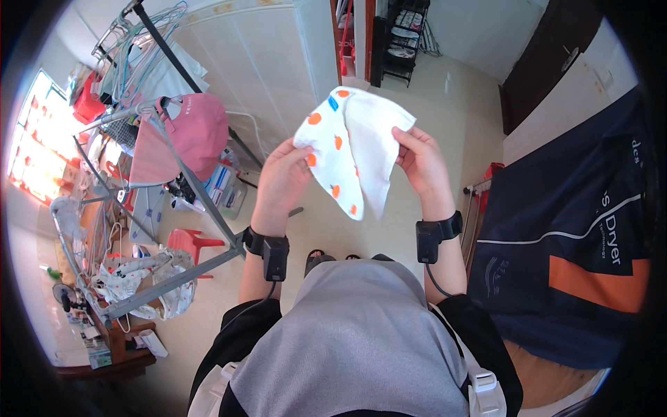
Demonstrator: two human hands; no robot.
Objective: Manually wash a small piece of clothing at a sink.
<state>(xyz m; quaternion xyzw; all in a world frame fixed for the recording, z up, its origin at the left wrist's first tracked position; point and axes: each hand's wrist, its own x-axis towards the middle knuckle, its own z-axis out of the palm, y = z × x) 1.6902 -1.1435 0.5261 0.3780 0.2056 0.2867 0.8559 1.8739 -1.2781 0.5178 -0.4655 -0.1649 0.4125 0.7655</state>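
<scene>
Between my two hands, above the floor, hangs a white cloth (336, 143) printed with orange fruits. It has a small blue label near its top edge, and its plain white side shows on the right half. The thumb and fingers of my left hand (285, 174) pinch its left edge. My right hand (421, 156) pinches the right edge just below the corner. Two points of the cloth droop free in the middle. A black device is strapped to each forearm.
At left stands a metal drying rack (193, 182) with a pink cap (200, 133), hangers (140, 57) and clothes. A red plastic stool (193, 242) is behind it. To my right hangs a dark blue dryer cover (547, 208). A black shoe rack (404, 41) stands ahead near a dark door (547, 62).
</scene>
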